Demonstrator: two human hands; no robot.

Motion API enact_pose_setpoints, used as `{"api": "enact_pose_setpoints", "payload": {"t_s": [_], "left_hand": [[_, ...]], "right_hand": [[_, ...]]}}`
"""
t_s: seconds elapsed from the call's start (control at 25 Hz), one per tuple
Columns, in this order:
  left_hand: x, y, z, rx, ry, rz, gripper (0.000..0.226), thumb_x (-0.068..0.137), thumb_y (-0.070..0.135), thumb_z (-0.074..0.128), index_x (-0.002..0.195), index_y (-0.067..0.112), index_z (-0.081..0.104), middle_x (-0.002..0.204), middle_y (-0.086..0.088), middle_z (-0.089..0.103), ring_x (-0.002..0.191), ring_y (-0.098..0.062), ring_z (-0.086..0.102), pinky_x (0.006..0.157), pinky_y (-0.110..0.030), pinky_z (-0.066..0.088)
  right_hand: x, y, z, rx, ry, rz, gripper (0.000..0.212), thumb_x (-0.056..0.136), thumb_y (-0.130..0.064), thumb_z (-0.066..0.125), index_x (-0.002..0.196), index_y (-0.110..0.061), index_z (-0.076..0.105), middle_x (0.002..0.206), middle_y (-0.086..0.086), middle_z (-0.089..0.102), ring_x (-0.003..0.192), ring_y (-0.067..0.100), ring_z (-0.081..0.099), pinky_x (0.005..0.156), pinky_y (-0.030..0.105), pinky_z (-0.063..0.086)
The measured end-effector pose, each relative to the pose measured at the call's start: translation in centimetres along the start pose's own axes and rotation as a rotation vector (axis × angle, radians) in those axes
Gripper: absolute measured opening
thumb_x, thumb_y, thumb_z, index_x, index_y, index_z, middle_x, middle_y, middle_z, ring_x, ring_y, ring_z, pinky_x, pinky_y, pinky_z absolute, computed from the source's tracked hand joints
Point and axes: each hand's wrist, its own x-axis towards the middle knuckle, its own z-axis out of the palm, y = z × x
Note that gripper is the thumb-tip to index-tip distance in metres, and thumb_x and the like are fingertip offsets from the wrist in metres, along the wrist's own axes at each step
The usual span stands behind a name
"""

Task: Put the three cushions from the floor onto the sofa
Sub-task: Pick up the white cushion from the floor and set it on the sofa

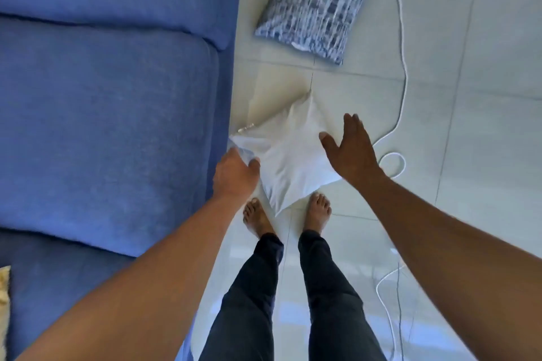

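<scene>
A plain white cushion (289,152) hangs just above the floor in front of my bare feet, beside the blue sofa (111,114). My left hand (234,174) grips its left corner. My right hand (350,152) is spread open over the cushion's right edge, fingers apart, holding nothing. A blue-and-white patterned cushion (315,3) lies flat on the pale tiled floor farther ahead, close to the sofa's front edge. At the lower left edge a sliver of a yellowish cushion (4,302) shows on the sofa seat.
A white cable (403,73) snakes across the tiles on the right, looping near my right wrist and running on behind my right leg. The sofa fills the whole left side. My legs in dark trousers stand on the tiles (484,126).
</scene>
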Motion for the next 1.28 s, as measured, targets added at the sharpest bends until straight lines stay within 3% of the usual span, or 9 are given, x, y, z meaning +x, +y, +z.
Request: {"api": "enact_pose_setpoints", "payload": {"t_s": [0.16, 0.32, 0.48, 0.68, 0.8, 0.88, 0.96, 1.16, 1.28], "left_hand": [[10.5, -1.8, 7.3, -0.039, -0.017, -0.151, 0.063, 0.104, 0.04, 0.054, 0.154, 0.002, 0.046, 0.157, -0.021, 0.052, 0.143, -0.04, 0.051, 0.107, -0.041, 0.046], [20.0, -4.7, 14.8, -0.192, -0.053, -0.353, 0.068, 0.097, 0.049, 0.063, 0.143, -0.001, 0.057, 0.143, -0.02, 0.065, 0.126, -0.037, 0.065, 0.087, -0.035, 0.05], [25.4, -6.7, 19.9, -0.403, -0.104, -0.512, 0.085, 0.089, 0.06, 0.072, 0.151, 0.005, 0.051, 0.148, -0.011, 0.06, 0.135, -0.031, 0.059, 0.091, -0.029, 0.041], [28.6, -9.1, 23.8, -0.767, -0.16, -0.544, 0.101, 0.058, 0.064, 0.087, 0.143, 0.017, 0.061, 0.129, -0.001, 0.074, 0.113, -0.023, 0.073, 0.104, -0.035, 0.056], [27.4, -9.1, 23.2, -0.849, -0.169, -0.523, 0.075, 0.068, 0.047, 0.089, 0.131, 0.011, 0.068, 0.112, -0.004, 0.078, 0.097, -0.021, 0.077, 0.092, -0.036, 0.062], [24.8, -7.9, 21.1, -0.878, -0.161, -0.497, 0.05, 0.085, 0.037, 0.084, 0.123, 0.01, 0.068, 0.101, -0.001, 0.076, 0.086, -0.015, 0.073, 0.073, -0.027, 0.059], [21.6, -6.7, 18.9, -0.888, -0.17, -0.49, 0.037, 0.09, 0.035, 0.081, 0.118, 0.016, 0.066, 0.1, 0.0, 0.075, 0.083, -0.014, 0.071, 0.067, -0.026, 0.055], [13.0, -2.3, 11.8, -0.879, -0.177, -0.383, 0.029, 0.086, 0.042, 0.082, 0.104, 0.023, 0.069, 0.108, -0.001, 0.078, 0.099, -0.022, 0.075, 0.101, -0.043, 0.06], [7.7, 1.2, 7.2, -0.858, -0.151, -0.282, 0.034, 0.089, 0.042, 0.08, 0.113, 0.021, 0.067, 0.115, -0.002, 0.075, 0.107, -0.023, 0.071, 0.107, -0.045, 0.057]], "right_hand": [[9.8, 4.9, 7.6, -0.07, -0.099, 0.008, 0.085, 0.105, -0.049, 0.052, 0.164, 0.001, 0.017, 0.173, 0.024, 0.014, 0.162, 0.034, 0.012, 0.13, 0.043, 0.012], [17.8, 9.5, 15.0, -0.085, -0.159, 0.019, 0.089, 0.103, -0.053, 0.054, 0.164, 0.001, 0.017, 0.173, 0.023, 0.017, 0.162, 0.031, 0.014, 0.129, 0.036, 0.011], [22.8, 12.4, 18.8, -0.023, -0.127, 0.131, 0.096, 0.098, -0.061, 0.058, 0.163, 0.0, 0.021, 0.171, 0.018, 0.026, 0.159, 0.029, 0.025, 0.125, 0.032, 0.02], [25.5, 13.6, 20.6, 0.328, -0.128, 0.41, 0.102, 0.08, -0.076, 0.07, 0.151, -0.006, 0.047, 0.146, 0.011, 0.056, 0.135, 0.029, 0.055, 0.087, 0.024, 0.046], [24.2, 13.2, 19.2, 0.382, -0.181, 0.416, 0.089, 0.079, -0.071, 0.075, 0.142, -0.01, 0.059, 0.134, 0.006, 0.062, 0.124, 0.025, 0.059, 0.09, 0.024, 0.038], [22.5, 12.8, 17.2, 0.45, -0.146, 0.383, 0.059, 0.076, -0.067, 0.081, 0.106, -0.017, 0.074, 0.101, -0.002, 0.07, 0.1, 0.022, 0.065, 0.081, 0.027, 0.048], [19.9, 12.2, 14.3, 0.492, -0.111, 0.354, 0.058, 0.073, -0.066, 0.084, 0.093, -0.012, 0.077, 0.09, -0.001, 0.073, 0.086, 0.02, 0.069, 0.077, 0.031, 0.058], [12.8, 8.7, 4.5, 0.658, -0.057, 0.347, 0.062, 0.068, -0.066, 0.086, 0.099, -0.012, 0.078, 0.089, 0.0, 0.075, 0.079, 0.021, 0.07, 0.083, 0.04, 0.063], [9.1, 6.2, -1.6, 0.723, -0.037, 0.312, 0.057, 0.068, -0.063, 0.088, 0.097, -0.015, 0.077, 0.098, 0.002, 0.078, 0.091, 0.023, 0.075, 0.095, 0.048, 0.063]]}}
